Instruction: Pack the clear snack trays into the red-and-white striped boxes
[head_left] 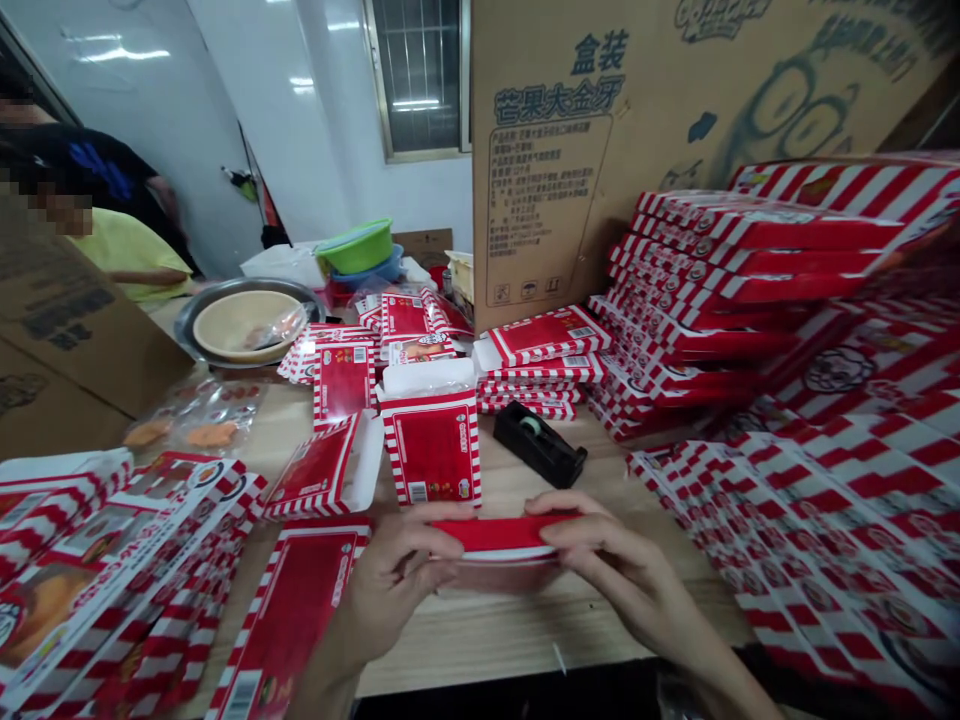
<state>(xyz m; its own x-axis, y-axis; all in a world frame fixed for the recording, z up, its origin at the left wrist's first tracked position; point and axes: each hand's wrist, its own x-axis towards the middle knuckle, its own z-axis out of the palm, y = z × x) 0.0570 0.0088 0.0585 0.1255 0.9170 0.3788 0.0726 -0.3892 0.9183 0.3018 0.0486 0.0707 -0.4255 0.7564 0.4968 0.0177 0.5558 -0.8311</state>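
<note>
Between my two hands is a small red-and-white carton (499,536), held near the table's front edge with a red end panel facing up. My left hand (401,565) pinches its left end, thumb and fingers closed on the cardboard. At the right end, my right hand (611,550) grips it the same way. Just beyond stands an upright red carton (431,445) with its white top flap raised. Left of that, another carton (330,465) leans with its white end open. A flat red carton (296,610) lies beside my left forearm.
A black tape dispenser (540,443) sits beyond my right hand. Striped cartons (742,270) pile high at right, and flat ones (127,570) lie at left. A beige bowl (247,325) rests in a metal basin. A large cardboard box (540,240) stands behind. Two people are at far left.
</note>
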